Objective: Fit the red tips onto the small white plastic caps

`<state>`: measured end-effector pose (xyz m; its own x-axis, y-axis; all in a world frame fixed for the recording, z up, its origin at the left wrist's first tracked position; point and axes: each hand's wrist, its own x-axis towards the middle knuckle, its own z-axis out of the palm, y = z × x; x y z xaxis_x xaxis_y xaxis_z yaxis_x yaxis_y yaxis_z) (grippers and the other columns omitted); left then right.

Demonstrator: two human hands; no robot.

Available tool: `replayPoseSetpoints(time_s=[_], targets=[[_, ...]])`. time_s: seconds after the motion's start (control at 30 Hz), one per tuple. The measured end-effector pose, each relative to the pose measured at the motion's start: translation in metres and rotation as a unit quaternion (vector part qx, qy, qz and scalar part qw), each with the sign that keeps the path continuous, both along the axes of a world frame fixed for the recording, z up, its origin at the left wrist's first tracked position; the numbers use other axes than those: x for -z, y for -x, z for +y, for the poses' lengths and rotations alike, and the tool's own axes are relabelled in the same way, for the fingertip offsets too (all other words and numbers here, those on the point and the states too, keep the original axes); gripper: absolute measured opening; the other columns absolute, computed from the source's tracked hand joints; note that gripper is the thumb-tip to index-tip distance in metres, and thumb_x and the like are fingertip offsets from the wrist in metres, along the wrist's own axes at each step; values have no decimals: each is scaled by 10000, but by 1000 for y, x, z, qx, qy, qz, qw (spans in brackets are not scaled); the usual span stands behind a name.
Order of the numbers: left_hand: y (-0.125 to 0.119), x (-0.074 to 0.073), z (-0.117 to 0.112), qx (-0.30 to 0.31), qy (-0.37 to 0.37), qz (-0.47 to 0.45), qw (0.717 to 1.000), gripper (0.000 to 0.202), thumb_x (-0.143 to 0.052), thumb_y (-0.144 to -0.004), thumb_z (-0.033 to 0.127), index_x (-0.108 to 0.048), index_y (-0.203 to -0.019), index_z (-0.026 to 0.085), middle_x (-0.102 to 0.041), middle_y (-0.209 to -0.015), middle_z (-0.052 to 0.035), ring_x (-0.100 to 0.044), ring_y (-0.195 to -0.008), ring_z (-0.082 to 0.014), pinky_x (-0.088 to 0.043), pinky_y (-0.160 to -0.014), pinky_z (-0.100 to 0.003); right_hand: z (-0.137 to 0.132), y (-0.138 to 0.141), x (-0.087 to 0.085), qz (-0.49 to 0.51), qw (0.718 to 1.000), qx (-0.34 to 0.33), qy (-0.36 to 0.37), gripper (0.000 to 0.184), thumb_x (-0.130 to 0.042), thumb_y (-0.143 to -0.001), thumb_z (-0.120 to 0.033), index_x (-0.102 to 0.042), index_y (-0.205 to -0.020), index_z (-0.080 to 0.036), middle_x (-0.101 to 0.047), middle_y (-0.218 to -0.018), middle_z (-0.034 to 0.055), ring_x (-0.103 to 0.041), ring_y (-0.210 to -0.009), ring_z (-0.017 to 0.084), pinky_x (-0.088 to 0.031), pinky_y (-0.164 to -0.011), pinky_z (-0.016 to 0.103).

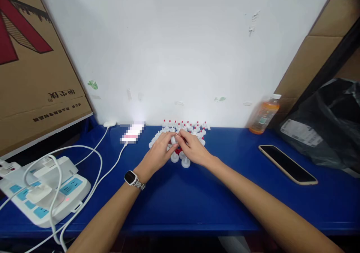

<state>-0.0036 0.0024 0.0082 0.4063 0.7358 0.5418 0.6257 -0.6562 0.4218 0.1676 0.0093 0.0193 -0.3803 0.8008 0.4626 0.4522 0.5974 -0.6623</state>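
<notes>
My left hand (160,151) and my right hand (193,148) meet over a cluster of small plastic parts near the wall. Between the fingertips of both hands is a small white plastic part with a round base (173,139); the fingers cover much of it. Behind the hands stand several white pieces with red tips (182,125), loosely lined up. More white disc-based pieces (154,139) lie to the left of my left hand. Just below the hands, small red pieces (177,151) show beside a white stemmed piece (185,162). A watch (130,177) is on my left wrist.
Left on the blue table (180,204) is a white power strip (81,187) with plugs and looping cables. A lit phone (133,132) lies at the back. On the right are another phone (287,165), an orange drink bottle (264,116) and a dark plastic bag (323,114). Cardboard (33,80) flanks the table.
</notes>
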Motion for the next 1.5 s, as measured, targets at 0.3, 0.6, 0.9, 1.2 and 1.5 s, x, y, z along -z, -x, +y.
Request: replayPoseSetpoints(time_s=[0.3, 0.6, 0.9, 1.2, 1.5], targets=[[13, -12, -1, -61, -94, -27, 993, 319, -476, -1001, 360, -490, -1287, 220, -593, -1178, -89, -568, -1088, -229, -458, -983, -388, 32, -20, -4, 123, 983, 122, 64, 433, -335, -969, -477, -401, -627, -219, -406, -561, -30, -394, -547, 134, -323, -556, 268], [3, 7, 4, -64, -2, 10, 998, 408, -487, -990, 404, -463, -1353, 219, -595, -1205, -97, -598, -1081, -245, -482, -954, -404, 20, -11, 5, 22, 998, 26, 58, 282, -422, -953, -340, -654, -1013, -191, -627, -735, -2, -544, -653, 138, -397, -637, 258], [33, 4, 14, -91, 42, -97, 990, 622, -625, -881, 502, -404, -1392, 225, -630, -1202, -99, -624, -1028, -239, -519, -846, -373, 62, 18, -13, 94, 995, -24, 17, 181, -607, -863, -328, -666, -863, -158, -679, -765, 18, -607, -705, 133, -453, -656, 246], [53, 4, 17, -167, 42, 3, 985, 264, -536, -926, 441, -641, -1009, 214, -658, -1033, -67, -577, -1032, -275, -474, -875, -424, 170, 85, -11, -229, 971, 70, -19, 152, -604, -825, -177, -715, -923, -140, -750, -913, 72, -668, -826, 151, -468, -732, 217], [50, 3, 14, -163, 65, -9, 985, 215, -500, -950, 395, -638, -975, 233, -639, -1026, -50, -563, -1019, -259, -461, -859, -410, 191, 83, -15, -318, 933, 170, -6, 288, -574, -871, -305, -725, -1027, -116, -712, -1098, 198, -658, -1053, 303, -482, -887, 372]])
